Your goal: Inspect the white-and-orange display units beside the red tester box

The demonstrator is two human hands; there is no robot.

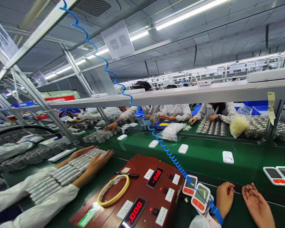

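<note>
1. Two bare hands rest at the bottom right edge. The left hand point(225, 198) is curled loosely, holds nothing, and wears a blue wrist strap point(216, 214). The right hand point(257, 204) lies palm up with fingers spread, and its wrist is cut off by the edge.
2. Nearest the left hand are white gadgets with red ends point(197, 194), just beside its knuckles. How many lie in that pile is hard to tell.
3. A blue curly cord point(123, 91) runs from the strap up to the frame overhead.
4. Left of the gadgets sits a red box point(142, 177) with red number lights. A yellow tape ring point(113, 190) lies on it.
5. Everything sits on a long green belt point(204, 158). White plugs point(228, 157) lie apart on it.
6. A co-worker's hands point(98, 160) press on rows of gray parts point(61, 175) at the left.
7. Across the belt, people in white coats point(178, 110) sit under long ceiling lights.
</note>
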